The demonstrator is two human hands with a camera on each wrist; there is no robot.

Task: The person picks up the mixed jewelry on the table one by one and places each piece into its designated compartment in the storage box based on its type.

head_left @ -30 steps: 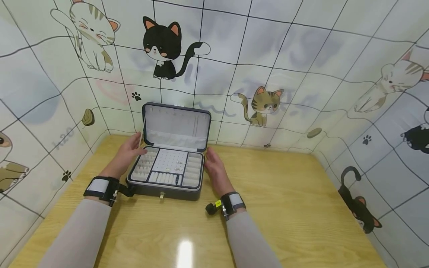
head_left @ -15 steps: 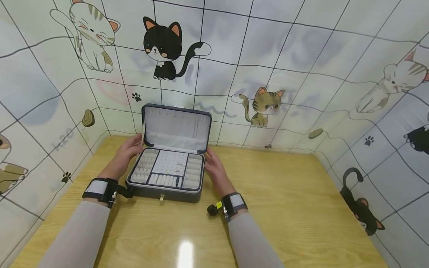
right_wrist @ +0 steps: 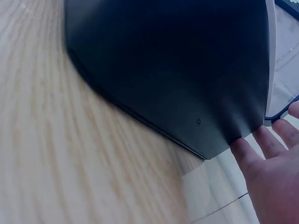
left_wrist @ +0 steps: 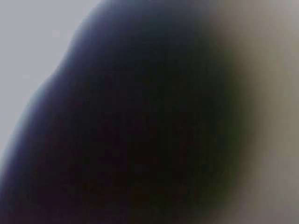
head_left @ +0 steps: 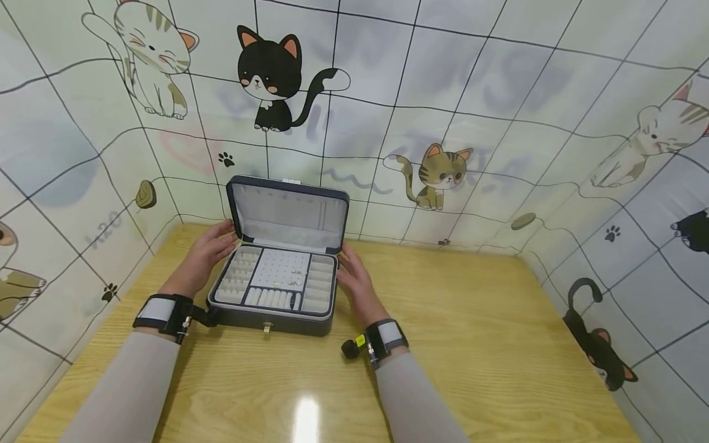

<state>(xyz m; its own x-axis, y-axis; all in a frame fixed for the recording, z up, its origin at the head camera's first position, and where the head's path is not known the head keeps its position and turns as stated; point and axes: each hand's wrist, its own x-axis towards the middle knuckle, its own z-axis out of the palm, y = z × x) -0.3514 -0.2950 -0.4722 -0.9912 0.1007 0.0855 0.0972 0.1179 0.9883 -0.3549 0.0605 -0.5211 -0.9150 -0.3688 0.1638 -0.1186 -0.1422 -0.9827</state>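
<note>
A dark jewelry box (head_left: 271, 319) stands with its lid (head_left: 288, 212) raised, pale lining facing me. Small earrings show on its white holed panel (head_left: 279, 269), above a row of ring rolls (head_left: 270, 297). My left hand (head_left: 205, 252) is at the box's back left, fingers extended near the hinge end of the lid. At the opposite side, my right hand (head_left: 359, 283) has its fingertips against the back right corner. The right wrist view shows the right fingers (right_wrist: 247, 154) laid nearly straight along the box's dark side (right_wrist: 173, 65). A dark blur fills most of the left wrist view.
The box rests on a light wooden table (head_left: 471, 332), near its back edge. Behind and beside the table hangs a white grid-patterned cloth (head_left: 365, 74) with printed cats. Each wrist wears a strapped camera, the right one (head_left: 350, 349) close to the box's front right.
The lid's top left corner has shifted left and slightly down. My left thumb has left the box's rim, and a pale strip beside the lid is out of sight. The right hand barely moved.
</note>
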